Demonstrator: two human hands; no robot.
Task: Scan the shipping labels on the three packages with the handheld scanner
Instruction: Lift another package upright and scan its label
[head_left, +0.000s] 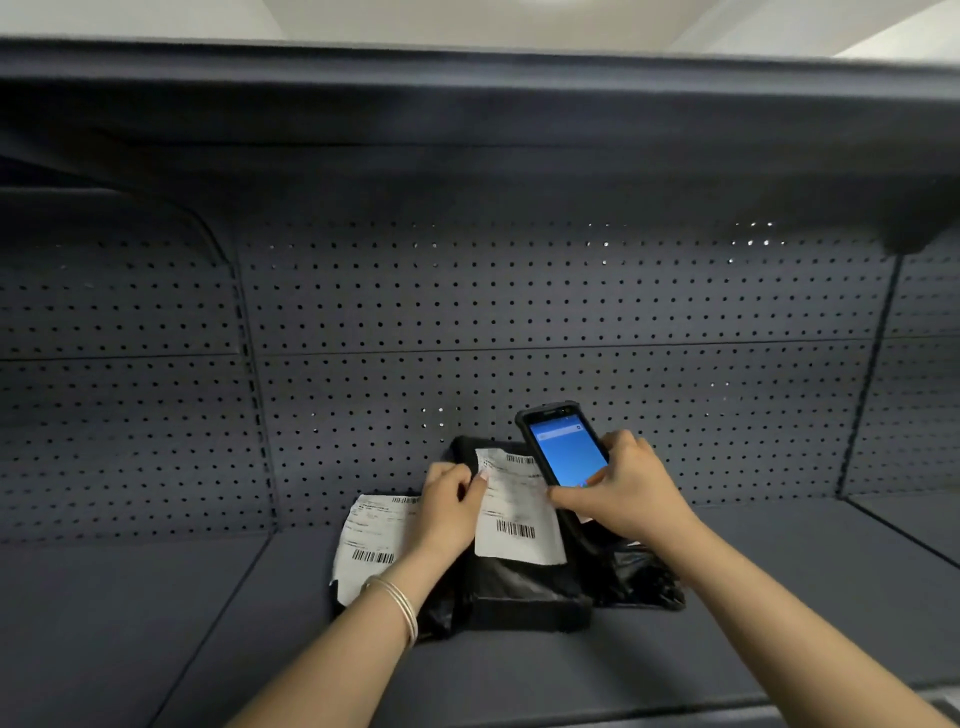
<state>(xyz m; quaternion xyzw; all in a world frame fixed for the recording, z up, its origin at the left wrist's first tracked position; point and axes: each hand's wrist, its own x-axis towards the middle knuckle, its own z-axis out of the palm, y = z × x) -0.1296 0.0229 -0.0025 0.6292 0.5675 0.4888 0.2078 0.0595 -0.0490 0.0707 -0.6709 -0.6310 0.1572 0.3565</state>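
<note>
My left hand (451, 506) pinches the middle label (517, 512) flat for reading, while my right hand (626, 493) clasps the handheld scanner (563, 449) angled over it.

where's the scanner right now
In the head view the handheld scanner is right of centre, gripped by the right hand, tilted over the middle package's label.

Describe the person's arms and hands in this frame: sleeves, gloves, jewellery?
Both forearms are bare, with no sleeves in view, and both hands are ungloved. The left hand has thin silver-coloured bangles stacked at the wrist, and its nails look pale. The right hand shows no ring, watch or bracelet. No markings are visible on either arm.
</note>
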